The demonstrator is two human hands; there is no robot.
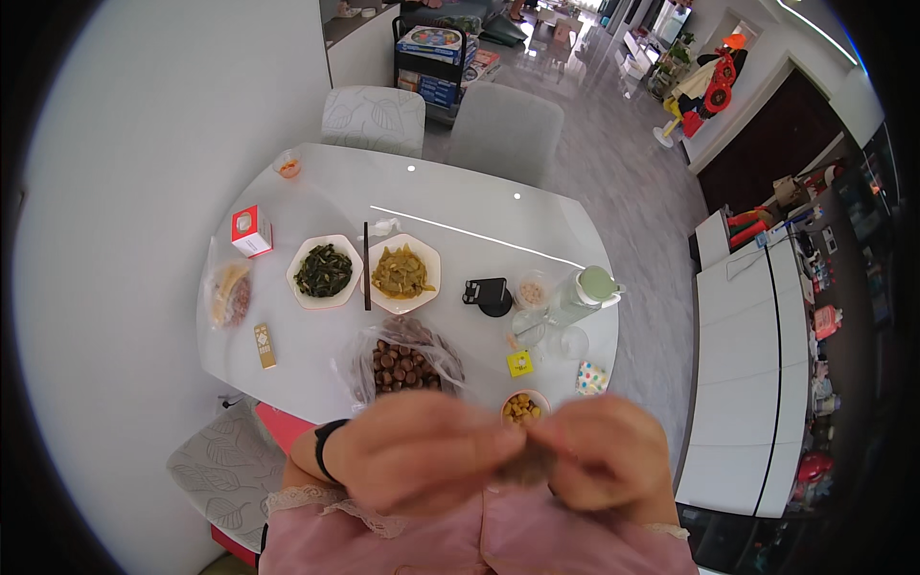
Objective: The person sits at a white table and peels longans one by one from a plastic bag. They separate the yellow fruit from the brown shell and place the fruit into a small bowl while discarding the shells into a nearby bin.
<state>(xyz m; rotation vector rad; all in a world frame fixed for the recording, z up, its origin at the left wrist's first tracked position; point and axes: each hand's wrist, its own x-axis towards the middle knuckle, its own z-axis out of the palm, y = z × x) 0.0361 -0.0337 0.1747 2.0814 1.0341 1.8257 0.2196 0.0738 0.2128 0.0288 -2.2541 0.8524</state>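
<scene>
My left hand (424, 453) and my right hand (611, 449) meet close in front of my chest, both blurred. Their fingertips pinch a small brown thing (528, 463) between them, perhaps a chestnut; its details are blurred. Behind my left hand, an open clear plastic bag (449, 359) full of brown chestnuts (406, 368) lies on the white table (474, 215). A small bowl (504, 406) of yellowish-brown peeled pieces (521, 408) stands just beyond the fingertips, partly hidden by the hands.
Two plates of food, a dark leafy one (323, 270) and a yellowish one (404, 272), stand beyond the bag, with black chopsticks (366, 266) between them. Right are a black phone stand (489, 293), a green-lidded pitcher (582, 295) and glasses (530, 329). A remote control (264, 346) lies left.
</scene>
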